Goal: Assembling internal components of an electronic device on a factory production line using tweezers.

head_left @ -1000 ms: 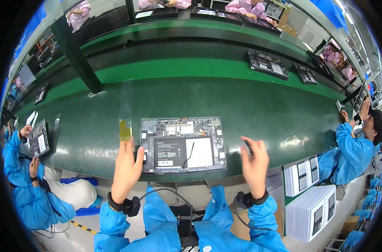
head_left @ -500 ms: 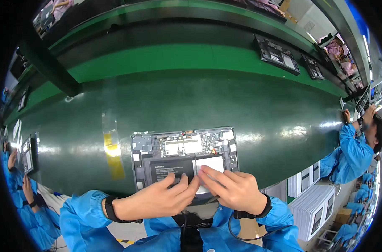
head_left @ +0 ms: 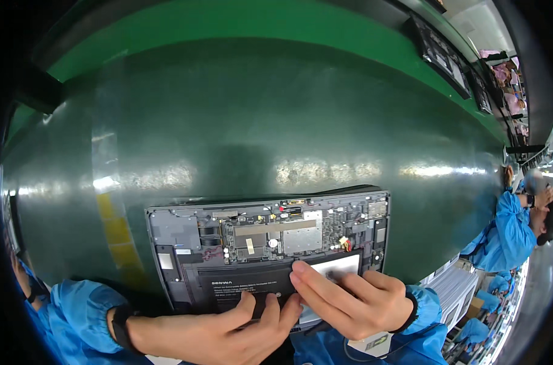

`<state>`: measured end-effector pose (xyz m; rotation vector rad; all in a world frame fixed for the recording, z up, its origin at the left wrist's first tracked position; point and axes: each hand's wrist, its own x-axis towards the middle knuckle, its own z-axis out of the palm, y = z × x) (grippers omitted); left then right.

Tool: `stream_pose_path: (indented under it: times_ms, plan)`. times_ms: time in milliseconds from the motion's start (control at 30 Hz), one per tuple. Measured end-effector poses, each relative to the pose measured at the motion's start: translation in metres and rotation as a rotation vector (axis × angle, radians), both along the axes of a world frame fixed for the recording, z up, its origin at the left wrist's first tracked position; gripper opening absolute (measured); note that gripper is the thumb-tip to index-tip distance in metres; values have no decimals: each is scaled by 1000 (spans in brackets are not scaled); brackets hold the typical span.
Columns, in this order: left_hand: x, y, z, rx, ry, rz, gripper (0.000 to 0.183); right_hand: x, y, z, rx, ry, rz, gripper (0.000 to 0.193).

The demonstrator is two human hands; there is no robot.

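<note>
An opened laptop base lies before me on the green table, its circuit board and flat black battery exposed. My left hand rests over the near edge of the battery, fingers bent and apart, thumb hidden beneath. Above the battery's right part, beside a white panel, my right hand has its foremost fingertips pressed together. Whatever lies between them is too small to make out. A dark slim thing shows under the right palm; I cannot tell whether it is held.
Yellow tape runs along the table to the left. Opened device bases stand on the raised far-right ledge. A co-worker in a blue sleeve sits at the right, beyond stacked white panels. Another blue sleeve shows at the far left.
My view has come closer, so the laptop base looks larger and lower. Both hands stay over the battery; the right fingertips now sit near its upper edge.
</note>
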<state>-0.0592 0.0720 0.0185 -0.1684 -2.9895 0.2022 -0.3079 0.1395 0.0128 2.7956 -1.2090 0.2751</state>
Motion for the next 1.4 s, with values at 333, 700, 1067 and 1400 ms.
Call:
stream_pose_path:
  times_ms: [333,700,1067,1400]
  plan:
    - [2,5,-13,156,109,101,39,3,-4,-5,66,-73,-43,30]
    - [4,5,-16,157,133,142,39,5,-7,-3,60,-26,-26,23]
    - [2,5,-18,125,131,138,39,5,-12,-3,-117,15,54,19]
    - [-2,-4,-20,70,126,121,36,-8,-15,11,180,-16,41,28]
